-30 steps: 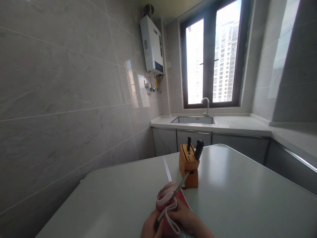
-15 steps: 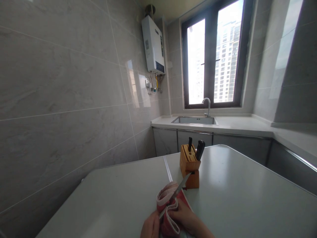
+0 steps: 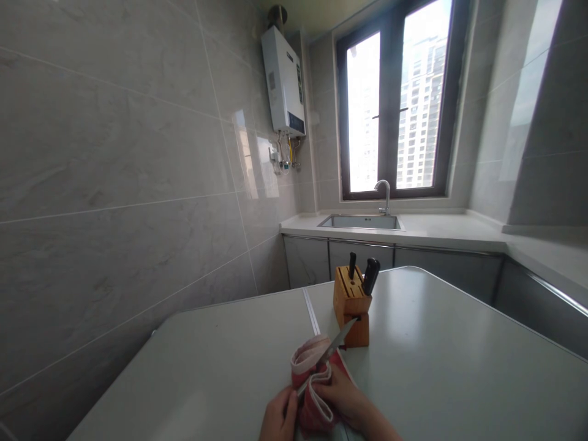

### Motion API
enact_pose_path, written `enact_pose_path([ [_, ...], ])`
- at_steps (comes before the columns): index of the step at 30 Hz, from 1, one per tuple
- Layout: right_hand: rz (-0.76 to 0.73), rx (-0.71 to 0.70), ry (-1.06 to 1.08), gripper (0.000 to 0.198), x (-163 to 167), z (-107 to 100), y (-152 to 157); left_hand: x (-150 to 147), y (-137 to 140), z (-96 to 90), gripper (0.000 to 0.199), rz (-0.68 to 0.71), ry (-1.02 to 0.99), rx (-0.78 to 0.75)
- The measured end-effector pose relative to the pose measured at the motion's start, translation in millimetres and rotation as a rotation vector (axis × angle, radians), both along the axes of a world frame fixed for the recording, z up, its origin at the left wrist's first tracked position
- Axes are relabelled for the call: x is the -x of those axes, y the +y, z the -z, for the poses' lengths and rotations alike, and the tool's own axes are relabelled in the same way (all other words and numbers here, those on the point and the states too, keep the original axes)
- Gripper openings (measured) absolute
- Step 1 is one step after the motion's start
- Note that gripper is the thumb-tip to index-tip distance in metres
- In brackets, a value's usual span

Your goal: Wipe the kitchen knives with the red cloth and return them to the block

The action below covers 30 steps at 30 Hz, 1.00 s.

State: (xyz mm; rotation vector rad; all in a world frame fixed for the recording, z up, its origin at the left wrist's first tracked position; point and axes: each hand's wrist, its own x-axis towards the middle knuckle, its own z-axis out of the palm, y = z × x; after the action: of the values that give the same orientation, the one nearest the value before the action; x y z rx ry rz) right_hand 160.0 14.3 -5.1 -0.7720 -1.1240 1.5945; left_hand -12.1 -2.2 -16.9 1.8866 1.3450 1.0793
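At the table's near edge, my left hand [image 3: 280, 413] is closed at the lower end of a knife [image 3: 340, 340]. The handle is hidden by my fingers, and the blade slants up and away to the right. My right hand [image 3: 344, 395] is closed on a red cloth [image 3: 316, 411] with pale trim, bunched and folded about the middle of the blade. The blade's pointed end sticks out past the cloth, in front of a wooden knife block [image 3: 351, 300] as I see it. Two black-handled tools stand in the block's top.
The pale table [image 3: 220, 367] has a metal seam [image 3: 311, 311] running across it. Behind it are a white counter [image 3: 441, 226], a sink [image 3: 361, 222] with a tap [image 3: 387, 199], and a window. A water heater [image 3: 283, 82] hangs on the tiled wall.
The knife has shifted slightly up and to the right, with my left hand a little closer to the cloth. My right hand keeps its grip on the cloth.
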Motion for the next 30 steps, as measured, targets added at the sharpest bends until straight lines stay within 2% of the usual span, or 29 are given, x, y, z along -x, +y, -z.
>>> enact_pose_path([
  [4, -0.003, -0.001, -0.008, 0.043, 1.3, -2.2, -0.4, -0.2, -0.8, 2.5, 0.059, 0.016, -0.047, 0.052],
  [11, -0.016, 0.034, 0.028, 0.045, 1.6, 0.2, 0.3, -3.3, -4.9, 0.7, 0.064, -0.119, -0.079, 0.048],
  [19, 0.025, 0.068, 0.069, 0.042, 4.0, 1.4, -0.2, -0.8, 1.2, 6.5, 0.063, -0.051, -0.071, 0.15],
  [30, 0.006, 0.031, 0.009, 0.038, 2.9, -3.8, 0.3, 0.7, 2.1, 5.9, 0.061, -0.002, -0.004, 0.086],
])
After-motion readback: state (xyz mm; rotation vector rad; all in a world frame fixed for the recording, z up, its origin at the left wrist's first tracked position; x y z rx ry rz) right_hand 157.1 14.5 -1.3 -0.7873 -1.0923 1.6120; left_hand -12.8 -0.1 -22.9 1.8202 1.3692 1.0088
